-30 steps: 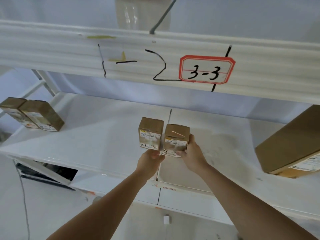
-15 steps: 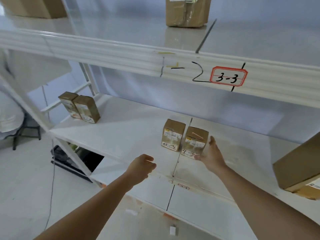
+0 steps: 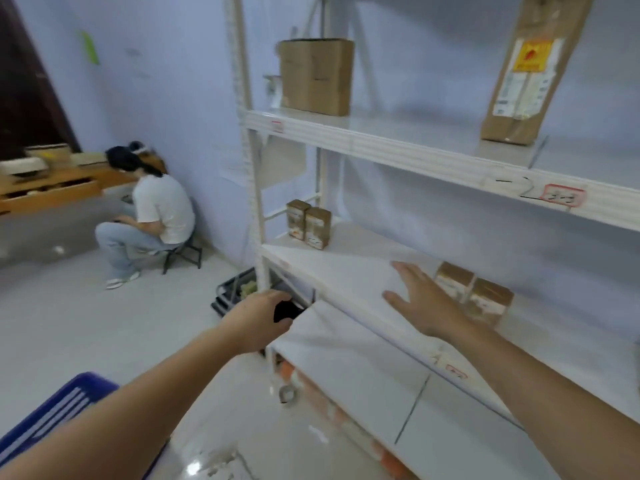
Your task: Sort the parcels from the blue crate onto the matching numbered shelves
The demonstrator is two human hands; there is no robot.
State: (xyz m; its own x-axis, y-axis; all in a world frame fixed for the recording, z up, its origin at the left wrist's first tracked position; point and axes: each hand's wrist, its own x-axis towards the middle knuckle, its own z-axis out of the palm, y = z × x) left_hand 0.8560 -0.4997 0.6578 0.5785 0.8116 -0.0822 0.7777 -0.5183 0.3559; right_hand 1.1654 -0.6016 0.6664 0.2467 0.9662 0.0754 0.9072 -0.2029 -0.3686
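Observation:
Two small brown parcels stand side by side on the white middle shelf, under the red-framed label on the shelf above. My right hand hovers open just left of them, touching neither. My left hand hangs in front of the shelf's left post, fingers loosely curled and holding nothing. A corner of the blue crate shows at the lower left on the floor.
Another pair of small parcels stands at the shelf's far left. A cardboard box and a tall parcel sit on the upper shelf. A person sits on a stool by a wooden table. A black crate lies under the rack.
Both hands have let go of the two small parcels and pulled back. My view has swung left, bringing the room, the seated person and the blue crate into sight.

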